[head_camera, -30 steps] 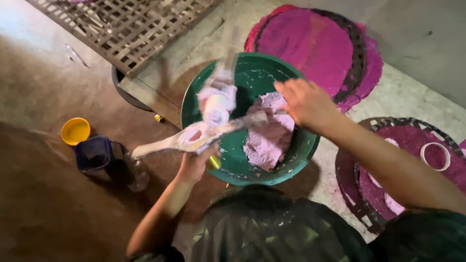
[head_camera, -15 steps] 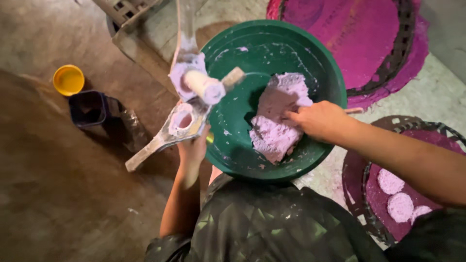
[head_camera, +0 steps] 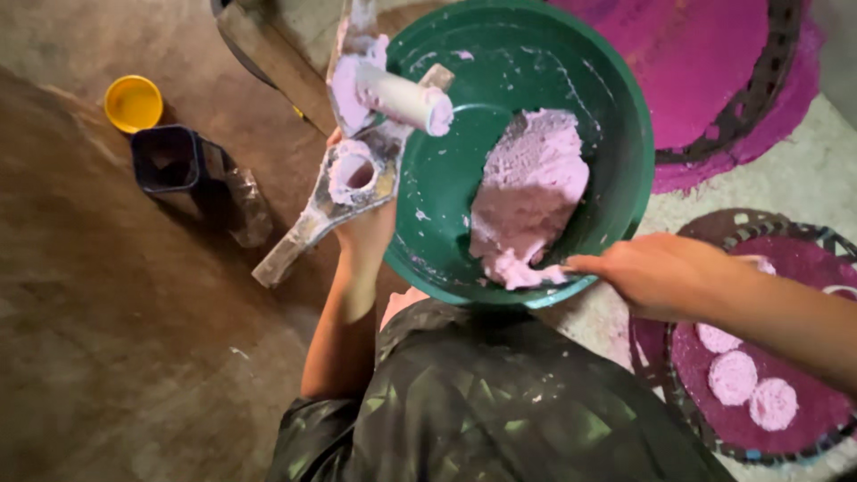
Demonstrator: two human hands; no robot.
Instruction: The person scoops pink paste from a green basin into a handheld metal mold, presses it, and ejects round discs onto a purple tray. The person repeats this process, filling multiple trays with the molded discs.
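My left hand (head_camera: 364,230) grips a wooden hand press (head_camera: 350,178) smeared with pink dough, holding it up over the left rim of a green bowl (head_camera: 625,116). The press has a round hole and a pale cylindrical plunger (head_camera: 402,94) pointing into the bowl. A lump of pink dough (head_camera: 531,192) lies against the bowl's inner wall. My right hand (head_camera: 661,272) reaches in from the right at the bowl's near rim, back of the hand up, fingertips pinched on the lower edge of the dough.
A round woven mat (head_camera: 678,419) at the lower right carries three flat pink discs (head_camera: 734,377). A pink-stained mat (head_camera: 705,71) lies behind the bowl. On the brown floor to the left stand a yellow lid (head_camera: 134,103), a dark blue cup (head_camera: 170,159) and a clear bottle (head_camera: 248,210).
My right hand has drawn back from the top of the dough lump to its near edge at the rim. The press has stayed in my left hand, tilting a little over the bowl.
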